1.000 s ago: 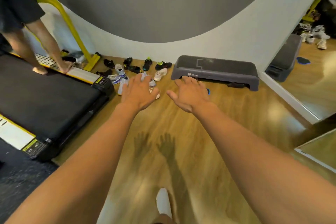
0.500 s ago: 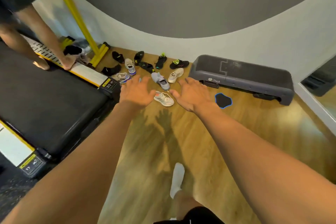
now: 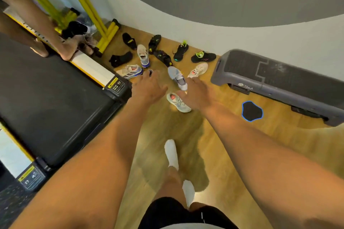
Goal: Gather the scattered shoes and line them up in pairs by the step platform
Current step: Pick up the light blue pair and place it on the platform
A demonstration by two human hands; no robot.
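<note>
Black rubbery treadmill belt [image 3: 46, 98] fills the left of frame, with a white-yellow side rail. Yellow tube frame [image 3: 87, 5] upper left, another person's bare arm [image 3: 37, 15] reaching down beside it. Floor [image 3: 223, 145] is glossy tan wood plank. Wall [image 3: 186, 29] is white low down, grey above.

Shoes lie loose on the floor at upper centre, unpaired:
- black slip-on [image 3: 129, 41]
- soft black shoe [image 3: 121, 59]
- white-blue mesh sneaker [image 3: 143, 55]
- striped white sneaker [image 3: 130, 71], by the treadmill corner
- black-yellow trainer [image 3: 164, 57]
- black neon-green trainer [image 3: 181, 51]
- black-pink trainer [image 3: 203, 56]

Left hand [image 3: 149, 87] has fingers spread, holds nothing, fingertips just beside the striped sneaker. Right hand [image 3: 197, 93] is also splayed and empty. It overlaps the grey knit sneaker [image 3: 176, 78] and the pale sneaker [image 3: 178, 102] with pink insole; contact cannot be told.

Beige sneaker [image 3: 198, 69] sits just left of the step platform [image 3: 279, 76], a long rounded grey plastic block with a ribbed dark top, standing against the wall on the right. Flat black disc [image 3: 252, 110] with a blue edge lies on the floor in front of it. White sock [image 3: 172, 152] at bottom centre.
</note>
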